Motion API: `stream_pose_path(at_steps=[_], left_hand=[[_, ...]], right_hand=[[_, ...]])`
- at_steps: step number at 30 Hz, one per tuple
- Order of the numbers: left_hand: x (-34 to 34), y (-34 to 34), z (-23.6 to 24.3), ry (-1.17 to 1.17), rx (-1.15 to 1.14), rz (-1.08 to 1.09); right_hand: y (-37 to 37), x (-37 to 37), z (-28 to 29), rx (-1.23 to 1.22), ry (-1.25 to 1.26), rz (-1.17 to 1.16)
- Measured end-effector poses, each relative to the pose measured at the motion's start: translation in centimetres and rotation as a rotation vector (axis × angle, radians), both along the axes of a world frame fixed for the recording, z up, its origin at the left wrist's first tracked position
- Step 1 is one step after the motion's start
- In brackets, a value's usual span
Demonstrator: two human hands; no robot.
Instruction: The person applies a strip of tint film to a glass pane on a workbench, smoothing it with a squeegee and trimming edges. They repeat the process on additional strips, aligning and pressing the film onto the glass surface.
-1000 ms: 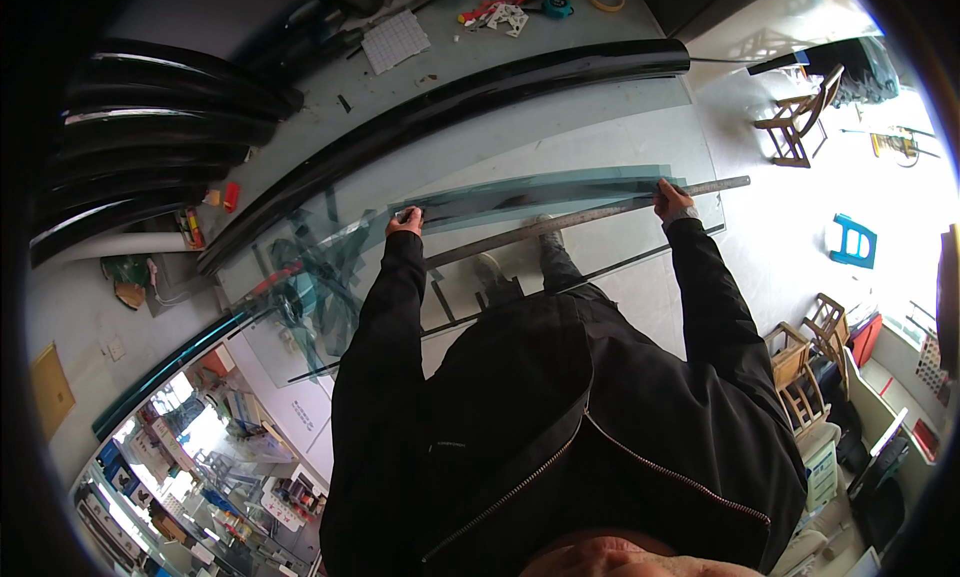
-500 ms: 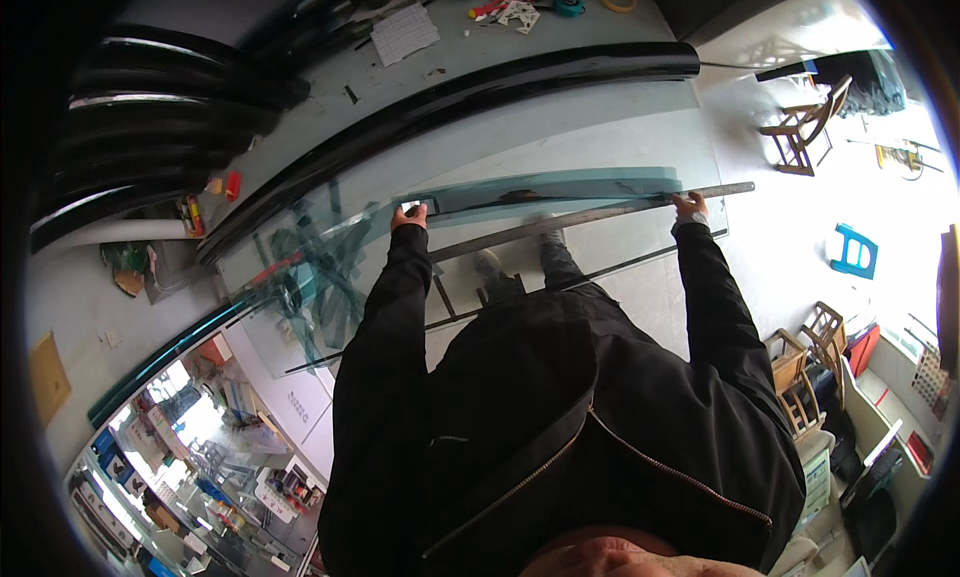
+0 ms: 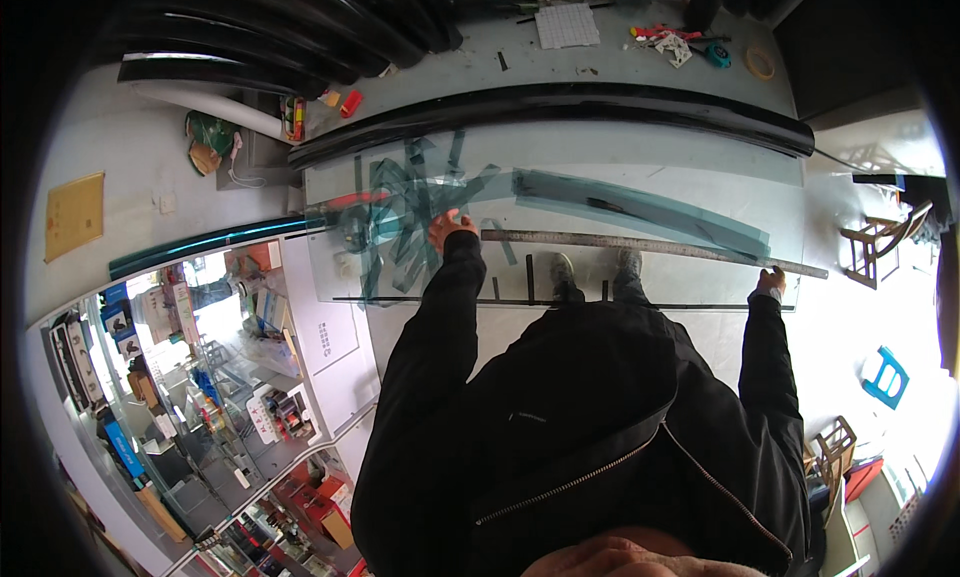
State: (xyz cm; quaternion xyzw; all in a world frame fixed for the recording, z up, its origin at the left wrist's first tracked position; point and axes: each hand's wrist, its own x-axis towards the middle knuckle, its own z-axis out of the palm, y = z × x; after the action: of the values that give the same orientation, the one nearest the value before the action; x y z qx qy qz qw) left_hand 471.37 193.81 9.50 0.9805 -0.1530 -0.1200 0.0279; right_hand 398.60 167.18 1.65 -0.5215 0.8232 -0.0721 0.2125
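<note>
My right hand [image 3: 770, 281] is closed on a long metal ruler [image 3: 640, 244] near its right end. The ruler lies across a glass tabletop [image 3: 670, 147]. Beyond it rests a stack of long teal film strips [image 3: 640, 209]. My left hand [image 3: 452, 231] is off the ruler, just left of its far-left end. Its fingers look parted and bent, beside a tangled heap of narrow teal film strips [image 3: 405, 212]. Nothing shows plainly in them.
A long black roll [image 3: 560, 99] lies along the far side of the glass. Behind it are a white sheet [image 3: 567, 26], a teal tape measure [image 3: 717, 55] and a tape ring [image 3: 760, 62]. More black rolls [image 3: 250, 37] are stacked far left. A blue stool [image 3: 886, 377] stands right.
The view has turned, shifting the scene. My left hand has moved leftward, from the end of the film stack to the heap of strips. The right hand still holds the ruler.
</note>
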Motion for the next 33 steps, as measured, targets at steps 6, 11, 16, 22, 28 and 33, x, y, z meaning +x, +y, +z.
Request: stream_pose_path(at_steps=[6, 11, 16, 22, 28, 33], left_hand=[[1.6, 1.6, 0.7, 0.125, 0.125, 0.178], [3.4, 3.1, -1.2, 0.149, 0.245, 0.164], [4.2, 4.4, -2.5, 0.143, 0.232, 0.057], [5.1, 5.1, -1.4, 0.175, 0.178, 0.016], [4.8, 4.3, -1.4, 0.152, 0.048, 0.258], [6.2, 3.7, -3.8, 0.233, -0.047, 0.429]], right_hand=[[-0.6, 1.0, -2.9, 0.016, -0.175, 0.049], [-0.1, 2.7, -1.4, -0.066, -0.274, 0.158], [0.0, 3.5, -2.7, -0.031, -0.474, 0.129], [2.2, 5.6, -1.3, 0.003, -0.649, -0.062], [3.9, 7.1, 2.7, 0.059, -0.646, -0.09], [4.3, 7.1, 5.0, 0.061, -0.649, -0.069]])
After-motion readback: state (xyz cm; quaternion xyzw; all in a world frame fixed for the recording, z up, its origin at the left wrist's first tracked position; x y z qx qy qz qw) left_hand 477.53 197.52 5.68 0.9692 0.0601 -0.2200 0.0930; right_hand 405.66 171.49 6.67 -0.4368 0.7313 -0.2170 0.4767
